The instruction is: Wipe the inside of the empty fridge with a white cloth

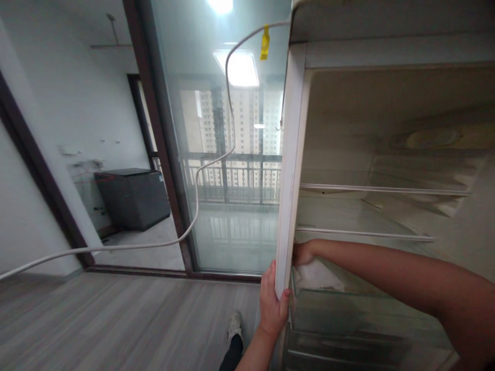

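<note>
An open white fridge [386, 154] fills the right half of the view, its shelves bare. My left hand [273, 301] is wrapped round the fridge's left side edge [288, 206], fingers closed on it. My right hand [302, 253] reaches inside at the left wall and presses a white cloth [317, 273] against the interior just above a clear glass shelf [348, 304]. Its fingers are closed on the cloth.
A white cable [197, 185] with a yellow tag [265, 44] hangs across a glass sliding door [216, 154] to the left. Beyond the door are a balcony railing and a dark grey chest [133, 198]. My shoe [234, 325] is on the wood floor.
</note>
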`<state>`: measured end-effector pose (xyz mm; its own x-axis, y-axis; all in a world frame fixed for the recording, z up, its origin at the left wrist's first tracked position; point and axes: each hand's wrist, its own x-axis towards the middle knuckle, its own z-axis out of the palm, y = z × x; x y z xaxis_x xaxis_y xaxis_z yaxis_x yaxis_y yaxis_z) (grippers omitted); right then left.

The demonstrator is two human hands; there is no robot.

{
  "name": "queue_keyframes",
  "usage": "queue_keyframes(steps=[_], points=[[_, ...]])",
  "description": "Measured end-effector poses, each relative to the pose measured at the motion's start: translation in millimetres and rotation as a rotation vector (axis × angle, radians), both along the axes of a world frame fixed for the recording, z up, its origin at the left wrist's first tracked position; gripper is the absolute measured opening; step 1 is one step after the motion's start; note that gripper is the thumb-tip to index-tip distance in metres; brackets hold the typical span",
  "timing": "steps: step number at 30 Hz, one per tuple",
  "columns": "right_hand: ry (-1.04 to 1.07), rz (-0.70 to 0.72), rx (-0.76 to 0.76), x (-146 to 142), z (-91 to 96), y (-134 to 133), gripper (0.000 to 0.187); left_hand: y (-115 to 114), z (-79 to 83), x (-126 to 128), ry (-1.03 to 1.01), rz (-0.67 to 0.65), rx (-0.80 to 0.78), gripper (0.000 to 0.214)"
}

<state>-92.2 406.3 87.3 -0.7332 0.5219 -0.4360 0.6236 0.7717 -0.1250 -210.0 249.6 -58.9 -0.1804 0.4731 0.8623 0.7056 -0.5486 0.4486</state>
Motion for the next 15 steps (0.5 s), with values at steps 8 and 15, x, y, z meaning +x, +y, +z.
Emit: queue_keyframes(steps=[8, 15], points=[[-0.035, -0.012, 0.106, 5.8, -16.8, 15.2, 0.043, -0.7, -4.3, -0.1, 0.008, 0.011, -0.012, 0.062], [-0.049, -0.127, 0.1, 55.0, -17.9, 21.5, 0.093, 0.2, -2.9, -0.6, 0.006, 0.015, 0.004, 0.062]])
